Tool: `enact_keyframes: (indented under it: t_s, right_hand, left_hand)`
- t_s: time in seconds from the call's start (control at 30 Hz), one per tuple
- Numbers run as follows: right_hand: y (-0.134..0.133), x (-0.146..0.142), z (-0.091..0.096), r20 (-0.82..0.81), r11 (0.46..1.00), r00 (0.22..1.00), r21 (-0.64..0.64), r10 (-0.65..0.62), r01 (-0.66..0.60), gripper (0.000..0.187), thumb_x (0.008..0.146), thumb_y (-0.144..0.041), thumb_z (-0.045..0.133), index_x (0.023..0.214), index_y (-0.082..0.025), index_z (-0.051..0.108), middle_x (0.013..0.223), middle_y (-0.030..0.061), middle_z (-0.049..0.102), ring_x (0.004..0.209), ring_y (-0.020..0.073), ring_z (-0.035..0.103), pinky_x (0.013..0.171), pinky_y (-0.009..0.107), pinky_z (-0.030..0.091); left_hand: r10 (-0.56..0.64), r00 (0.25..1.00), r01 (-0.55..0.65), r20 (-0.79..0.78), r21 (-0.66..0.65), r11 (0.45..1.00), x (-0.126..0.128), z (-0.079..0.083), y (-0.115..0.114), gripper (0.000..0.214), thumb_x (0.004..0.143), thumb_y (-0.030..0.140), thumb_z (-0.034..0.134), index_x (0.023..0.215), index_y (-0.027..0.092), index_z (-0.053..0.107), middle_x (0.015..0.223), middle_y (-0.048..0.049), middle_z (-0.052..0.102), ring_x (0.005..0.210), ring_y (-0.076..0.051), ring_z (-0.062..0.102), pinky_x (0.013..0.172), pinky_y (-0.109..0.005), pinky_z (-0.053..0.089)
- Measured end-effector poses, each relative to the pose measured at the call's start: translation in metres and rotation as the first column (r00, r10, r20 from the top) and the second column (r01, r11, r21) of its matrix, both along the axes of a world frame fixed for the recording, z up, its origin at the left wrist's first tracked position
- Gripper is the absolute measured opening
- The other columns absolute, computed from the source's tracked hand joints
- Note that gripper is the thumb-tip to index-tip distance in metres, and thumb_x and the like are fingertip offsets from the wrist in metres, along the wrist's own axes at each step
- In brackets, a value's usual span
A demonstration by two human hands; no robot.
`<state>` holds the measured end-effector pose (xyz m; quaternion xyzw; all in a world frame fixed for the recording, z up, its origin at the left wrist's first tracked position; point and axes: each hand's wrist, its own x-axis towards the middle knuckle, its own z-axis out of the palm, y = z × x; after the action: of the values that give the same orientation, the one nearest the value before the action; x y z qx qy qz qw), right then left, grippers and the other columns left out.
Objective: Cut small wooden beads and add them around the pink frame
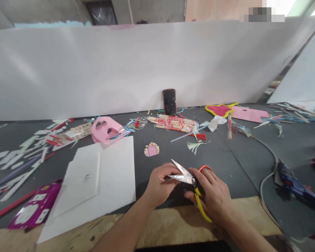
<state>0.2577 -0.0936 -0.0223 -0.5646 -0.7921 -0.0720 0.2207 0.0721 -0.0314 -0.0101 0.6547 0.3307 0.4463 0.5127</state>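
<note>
My right hand (215,194) grips a pair of scissors (185,176) with one red and one yellow handle. The blades stand apart and point left. Beside the blades is my left hand (159,183), its fingers curled and pressed together near the lower blade. Whatever it pinches, if anything, is too small or hidden to make out. Just beyond the hands lies a small pink piece (152,151) edged with beige bits. Further back are a pale green tassel (195,146) and a red tassel (199,136).
White boards (115,171) lie left of my hands, with a purple packet (36,206) beside them. A blue glue gun (299,189) with a grey cord rests at right. Wrapped chopsticks (173,123), a pink cutout (106,129) and a phone (169,102) against the white partition (115,70) stand behind.
</note>
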Motion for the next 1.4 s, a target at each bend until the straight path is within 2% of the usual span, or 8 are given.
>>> enact_keyframes:
  t_s: [0.1, 0.33, 0.53, 0.6, 0.73, 0.93, 1.07, 1.4]
  right_hand:
    - [-0.0005, 0.0019, -0.0025, -0.023, 1.000, 1.000, 0.002, 0.001, -0.001, 0.046, 0.088, -0.050, 0.048, 0.120, -0.016, 0.051, 0.088, 0.0080, 0.061, 0.075, 0.0211, 0.061, 0.063, 0.031, 0.047]
    - [-0.0001, 0.0026, -0.0009, -0.090, 0.999, 0.996, -0.040, 0.017, -0.021, 0.040, 0.091, -0.048, 0.045, 0.115, -0.018, 0.054, 0.085, 0.0056, 0.065, 0.072, 0.0188, 0.063, 0.060, 0.028, 0.047]
    - [0.0025, 0.0018, -0.0011, -0.087, 0.998, 0.996, -0.050, -0.036, 0.032, 0.037, 0.089, -0.046, 0.048, 0.114, -0.019, 0.054, 0.086, 0.0066, 0.064, 0.072, 0.0195, 0.063, 0.058, 0.028, 0.046]
    - [0.0031, 0.0013, -0.0012, -0.087, 0.997, 0.995, -0.063, -0.046, 0.041, 0.038, 0.088, -0.045, 0.049, 0.115, -0.019, 0.053, 0.089, 0.0073, 0.063, 0.074, 0.0197, 0.062, 0.060, 0.028, 0.047]
    - [0.0026, -0.0002, 0.0012, -0.081, 0.995, 0.996, -0.096, -0.038, 0.030, 0.042, 0.087, -0.047, 0.049, 0.117, -0.018, 0.053, 0.090, 0.0085, 0.062, 0.079, 0.0208, 0.061, 0.063, 0.030, 0.049]
    - [-0.0009, -0.0022, 0.0043, -0.029, 0.997, 0.999, -0.069, -0.045, 0.043, 0.064, 0.079, -0.061, 0.055, 0.124, -0.016, 0.049, 0.093, 0.0107, 0.059, 0.086, 0.0256, 0.059, 0.067, 0.036, 0.050]
    - [0.0000, -0.0032, 0.0042, -0.030, 0.998, 0.999, -0.052, -0.040, 0.039, 0.066, 0.077, -0.062, 0.057, 0.123, -0.015, 0.050, 0.093, 0.0106, 0.059, 0.086, 0.0259, 0.058, 0.067, 0.036, 0.050]
    - [0.0007, 0.0011, -0.0013, -0.082, 0.999, 0.997, -0.054, -0.015, 0.011, 0.045, 0.088, -0.049, 0.049, 0.119, -0.017, 0.054, 0.089, 0.0086, 0.063, 0.079, 0.0208, 0.062, 0.064, 0.030, 0.049]
  left_hand:
    - [-0.001, 1.000, 0.001, -0.002, -0.017, 1.000, 0.0007, 0.0001, 0.0003, 0.011, 0.068, 0.007, 0.062, 0.070, 0.015, 0.069, 0.074, -0.0034, 0.066, 0.069, -0.013, 0.060, 0.061, -0.020, 0.044]
    - [-0.018, 1.000, 0.017, -0.017, -0.021, 1.000, 0.0035, -0.0010, -0.0022, 0.007, 0.077, 0.017, 0.061, 0.074, 0.016, 0.068, 0.074, -0.0032, 0.065, 0.065, -0.012, 0.056, 0.059, -0.021, 0.042]
    - [0.012, 0.999, -0.015, -0.048, -0.061, 0.998, 0.0040, 0.0005, -0.0008, 0.006, 0.076, 0.015, 0.062, 0.080, 0.017, 0.066, 0.080, -0.0020, 0.065, 0.073, -0.013, 0.059, 0.065, -0.021, 0.045]
    - [0.025, 0.998, -0.027, -0.053, -0.035, 0.999, 0.0036, 0.0006, -0.0003, 0.007, 0.076, 0.014, 0.062, 0.080, 0.018, 0.066, 0.080, -0.0016, 0.066, 0.074, -0.013, 0.060, 0.066, -0.020, 0.045]
    - [0.046, 0.997, -0.044, -0.059, 0.028, 0.999, 0.0025, -0.0001, -0.0003, 0.010, 0.077, 0.012, 0.060, 0.080, 0.018, 0.067, 0.080, -0.0020, 0.066, 0.075, -0.013, 0.060, 0.067, -0.021, 0.045]
    - [0.057, 0.998, -0.055, -0.032, 0.054, 0.997, 0.0016, 0.0007, -0.0013, 0.013, 0.074, 0.007, 0.059, 0.074, 0.018, 0.067, 0.077, -0.0024, 0.066, 0.072, -0.014, 0.060, 0.065, -0.022, 0.046]
    - [0.052, 0.999, -0.052, -0.008, 0.062, 0.997, 0.0019, 0.0011, -0.0011, 0.014, 0.071, 0.006, 0.059, 0.072, 0.017, 0.067, 0.076, -0.0026, 0.066, 0.071, -0.014, 0.061, 0.065, -0.023, 0.046]
    - [0.029, 0.998, -0.026, -0.062, 0.055, 0.998, 0.0028, 0.0004, -0.0010, 0.008, 0.077, 0.014, 0.059, 0.075, 0.016, 0.067, 0.077, -0.0034, 0.067, 0.071, -0.014, 0.061, 0.065, -0.022, 0.046]
